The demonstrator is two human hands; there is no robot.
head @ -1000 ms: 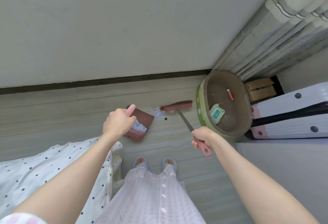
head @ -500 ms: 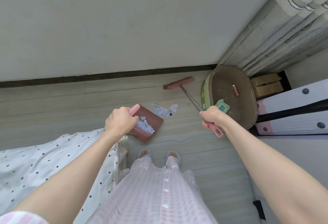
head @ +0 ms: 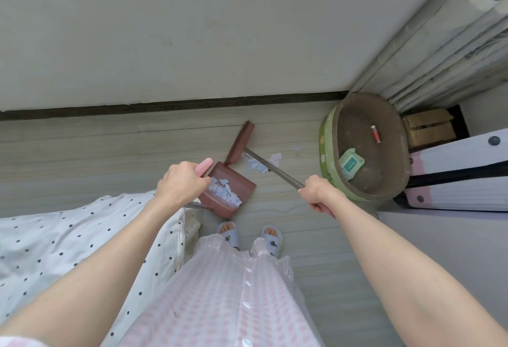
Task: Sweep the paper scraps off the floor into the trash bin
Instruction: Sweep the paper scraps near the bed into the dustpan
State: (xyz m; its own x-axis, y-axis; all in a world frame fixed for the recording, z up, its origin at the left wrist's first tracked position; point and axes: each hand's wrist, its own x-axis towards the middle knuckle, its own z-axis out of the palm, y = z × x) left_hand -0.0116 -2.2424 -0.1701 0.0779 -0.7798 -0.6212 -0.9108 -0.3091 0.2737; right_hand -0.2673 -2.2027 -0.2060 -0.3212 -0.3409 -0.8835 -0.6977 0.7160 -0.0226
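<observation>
The paper scraps (head: 261, 164) are split between two places: a loose cluster lies on the floor (head: 82, 159) just beyond the dustpan's mouth, between the pan and the trash bin, and a second batch (head: 224, 191) already sits inside the dustpan (head: 228, 190). So the job looks roughly half done; what is left, by this judgement, is to push the floor cluster into the pan and then tip the whole load into the bin, where no scraps show yet.

The broom (head: 240, 143) has its brown head on the floor at the far corner of the pan, with its metal shaft running across the loose scraps back to the right hand (head: 316, 195), whose fingers are wrapped round the shaft. The left hand (head: 180, 184) is clamped on the dustpan's pink handle (the pan rests on the floor, tilted toward the person).

The trash bin (head: 327, 137), a green-sided round tub by the wall corner, holds a green wipes packet (head: 351, 164) and a small red tube (head: 376, 134).
</observation>
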